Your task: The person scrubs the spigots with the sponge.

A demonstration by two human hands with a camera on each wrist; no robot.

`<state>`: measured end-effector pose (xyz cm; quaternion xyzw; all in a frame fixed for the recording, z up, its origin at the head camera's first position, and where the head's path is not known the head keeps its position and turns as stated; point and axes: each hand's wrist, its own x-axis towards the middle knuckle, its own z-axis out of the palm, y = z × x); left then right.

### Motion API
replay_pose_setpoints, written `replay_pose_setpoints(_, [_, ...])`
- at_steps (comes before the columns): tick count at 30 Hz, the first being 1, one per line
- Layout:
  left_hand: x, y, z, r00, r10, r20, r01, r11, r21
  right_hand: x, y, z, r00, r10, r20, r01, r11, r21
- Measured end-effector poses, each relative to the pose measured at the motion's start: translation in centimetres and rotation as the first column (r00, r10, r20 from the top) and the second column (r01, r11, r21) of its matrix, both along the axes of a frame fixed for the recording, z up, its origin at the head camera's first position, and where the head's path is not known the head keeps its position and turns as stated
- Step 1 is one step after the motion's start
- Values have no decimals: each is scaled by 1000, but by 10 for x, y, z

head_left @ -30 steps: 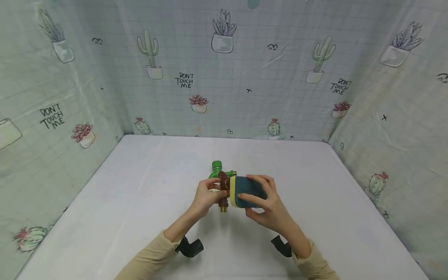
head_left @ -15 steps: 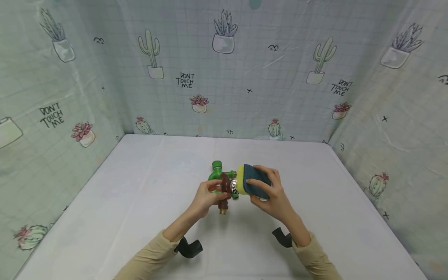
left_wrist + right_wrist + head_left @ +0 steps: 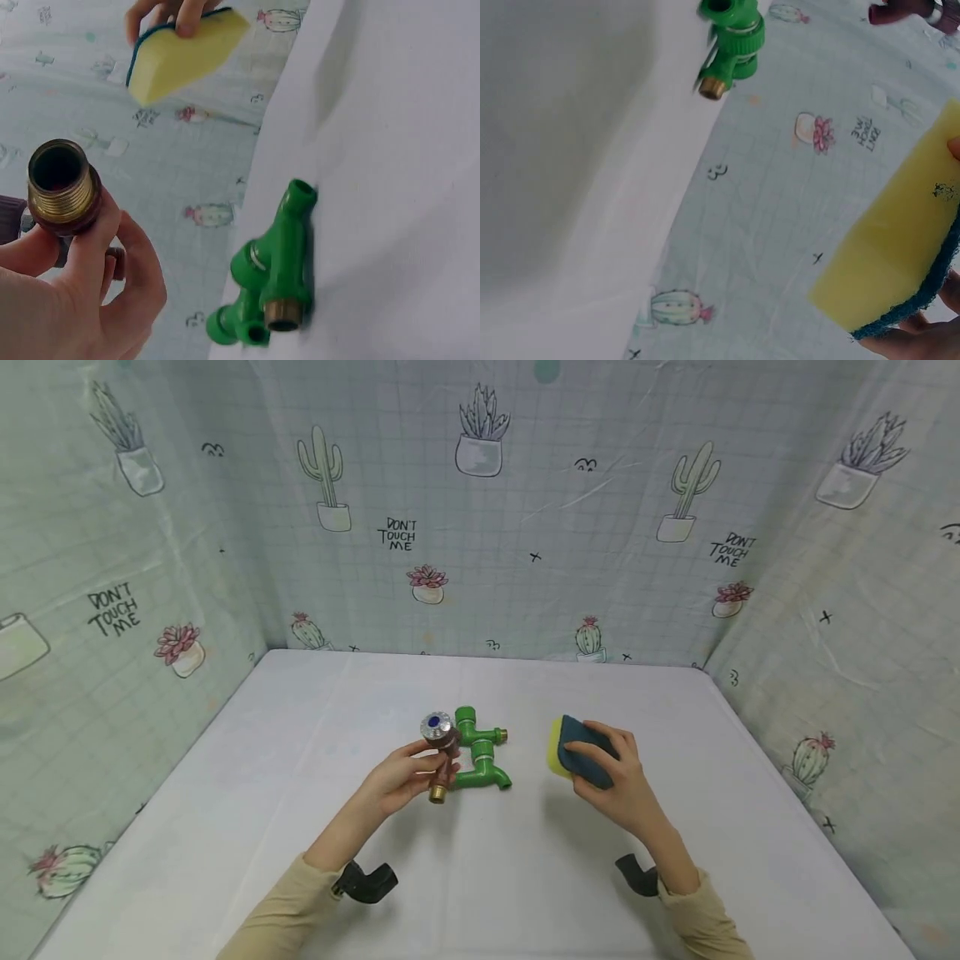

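Note:
My left hand point(image 3: 401, 781) grips a brown tap point(image 3: 448, 766) above the table, its chrome handle point(image 3: 437, 727) facing up and its brass threaded end point(image 3: 61, 199) pointing toward me. To the right, my right hand point(image 3: 618, 781) holds a sponge point(image 3: 587, 753), yellow on one side with a dark blue-green scouring layer on the other. The sponge's yellow face point(image 3: 892, 240) is turned toward the tap, a good way apart from it. Just beyond the left hand a green tap point(image 3: 483, 768) with brass ends lies on the table; the brown tap overlaps its left part in the head view.
The white table point(image 3: 322, 727) is bounded by hanging cloth point(image 3: 480, 527) printed with cacti at the back and both sides. Black straps point(image 3: 367, 885) hang at both wrists, near the beige sleeves point(image 3: 285, 902).
The sponge has come off the brown tap and moved right with my right hand. My left hand has shifted left and turned the tap so its chrome handle faces up.

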<state>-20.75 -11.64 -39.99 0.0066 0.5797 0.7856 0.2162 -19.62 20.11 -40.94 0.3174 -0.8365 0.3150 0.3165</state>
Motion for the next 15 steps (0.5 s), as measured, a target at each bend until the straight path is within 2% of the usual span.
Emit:
replay_pose_setpoints(3, [-7, -18, -2, 998, -4, 66, 2, 999, 33, 4, 11, -1, 999, -20, 35, 21, 1000, -22])
replay_pose_setpoints(9, [-28, -47, -8, 992, -21, 128, 26, 999, -42, 8, 27, -6, 997, -57, 44, 59, 997, -51])
replay_pose_setpoints(12, [-40, -58, -12, 981, -73, 180, 90, 992, -87, 9, 30, -8, 997, -66, 47, 68, 996, -53])
replay_pose_setpoints(15, [-53, -68, -17, 961, -183, 208, 216, 964, -152, 9, 32, -10, 995, -76, 61, 79, 995, -57])
